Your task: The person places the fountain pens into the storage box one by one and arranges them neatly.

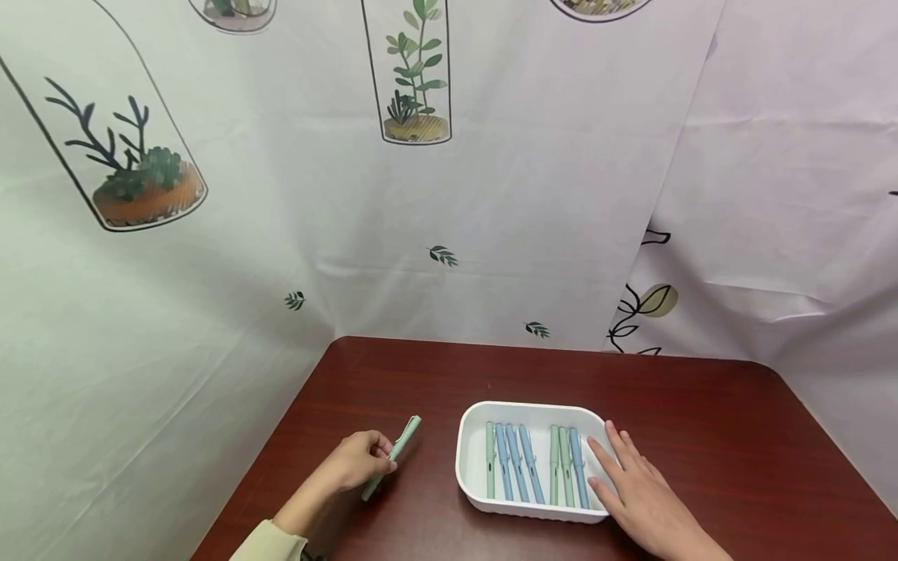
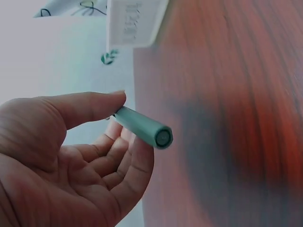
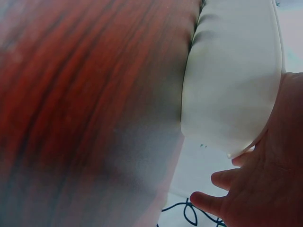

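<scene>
My left hand (image 1: 358, 461) pinches a light green pen (image 1: 405, 438) between thumb and fingers, tilted above the table to the left of a white tray (image 1: 459, 452). In the left wrist view, the round end of the pen (image 2: 142, 126) points toward the camera. Inside the tray lie two groups of pens: a green pen (image 1: 490, 460) with three blue ones at left, and two green pens (image 1: 554, 465) with a blue pen (image 1: 578, 467) at right. My right hand (image 1: 641, 495) rests at the tray's right rim, fingers spread and fairly straight.
A dark red wooden table (image 1: 407, 366) carries the tray. Pale cloth (image 1: 491, 218) printed with plants hangs behind the table and along its sides. The tray's outer side wall (image 3: 232, 85) fills much of the right wrist view.
</scene>
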Demonstrator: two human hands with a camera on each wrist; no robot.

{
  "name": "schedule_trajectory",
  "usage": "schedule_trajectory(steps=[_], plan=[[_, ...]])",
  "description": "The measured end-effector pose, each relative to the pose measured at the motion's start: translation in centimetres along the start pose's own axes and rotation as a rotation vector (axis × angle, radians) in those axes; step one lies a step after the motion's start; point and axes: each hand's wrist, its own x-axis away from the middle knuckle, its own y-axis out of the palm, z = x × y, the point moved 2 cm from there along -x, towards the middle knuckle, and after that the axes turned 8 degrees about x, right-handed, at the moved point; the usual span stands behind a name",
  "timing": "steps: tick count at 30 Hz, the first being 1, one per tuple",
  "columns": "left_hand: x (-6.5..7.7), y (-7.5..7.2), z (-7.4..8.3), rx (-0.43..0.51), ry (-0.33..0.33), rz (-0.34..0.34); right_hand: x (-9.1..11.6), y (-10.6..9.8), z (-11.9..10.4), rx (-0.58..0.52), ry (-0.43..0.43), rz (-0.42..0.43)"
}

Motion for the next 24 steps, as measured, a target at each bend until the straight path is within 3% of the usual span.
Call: schedule_trajectory(steps=[6, 13, 24], plan=[[-0.2, 1.0, 1.5, 0.114, 0.049, -0.086, -0.1, -0.1, 0.0, 0.011, -0.001, 0.007], [-0.4, 2.4, 2.8, 0.185, 0.08, -0.108, 0.2, 0.2, 0.0, 0.008, -0.003, 0.018], [-0.9, 4.7, 5.4, 0.114, 0.168, -0.061, 0.0, 0.1, -0.1, 0.019, 0.011, -0.012]])
